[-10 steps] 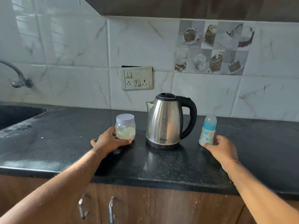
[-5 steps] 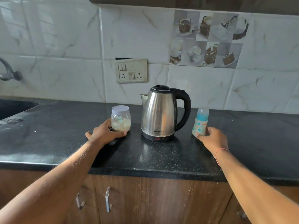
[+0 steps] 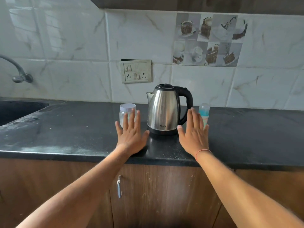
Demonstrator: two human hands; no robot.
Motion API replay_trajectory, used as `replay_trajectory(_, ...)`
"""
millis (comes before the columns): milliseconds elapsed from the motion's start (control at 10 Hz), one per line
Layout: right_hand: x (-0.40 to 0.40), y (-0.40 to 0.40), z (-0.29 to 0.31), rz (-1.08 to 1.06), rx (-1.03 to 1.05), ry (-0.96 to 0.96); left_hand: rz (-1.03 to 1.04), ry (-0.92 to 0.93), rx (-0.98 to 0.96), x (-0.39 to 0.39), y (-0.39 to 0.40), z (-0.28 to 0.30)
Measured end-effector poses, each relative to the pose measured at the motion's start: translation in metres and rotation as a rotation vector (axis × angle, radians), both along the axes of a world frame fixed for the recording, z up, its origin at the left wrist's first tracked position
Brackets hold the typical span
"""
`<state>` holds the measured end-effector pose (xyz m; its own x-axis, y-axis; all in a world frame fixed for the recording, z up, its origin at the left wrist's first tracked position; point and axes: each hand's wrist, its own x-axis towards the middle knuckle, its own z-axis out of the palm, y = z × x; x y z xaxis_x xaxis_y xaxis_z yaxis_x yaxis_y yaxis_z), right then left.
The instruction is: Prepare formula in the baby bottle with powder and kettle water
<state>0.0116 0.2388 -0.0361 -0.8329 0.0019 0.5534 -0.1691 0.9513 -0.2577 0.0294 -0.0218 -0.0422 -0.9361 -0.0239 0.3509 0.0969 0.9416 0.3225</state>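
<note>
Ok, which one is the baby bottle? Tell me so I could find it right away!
Find the shiny steel kettle standing on the black counter. Look just past its black handle, on the right, behind the fingers of the right hand. The baby bottle is the small blue one with a clear domed cap, unlike the round jar with a white lid on the kettle's other side.

**Flat hands either side of the kettle**

On the black stone counter a steel electric kettle with a black handle stands upright. The left hand, fingers straight and spread, partly covers a clear white-lidded powder jar. The right hand, equally flat, overlaps a pale blue baby bottle.
</note>
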Motion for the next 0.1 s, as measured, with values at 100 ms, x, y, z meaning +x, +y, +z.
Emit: replay_trajectory(100, 0.006, -0.0343, -0.0035, 0.131, 0.117, 0.041, -0.112, 0.103, -0.036, 0.0071, 0.0488, -0.0011)
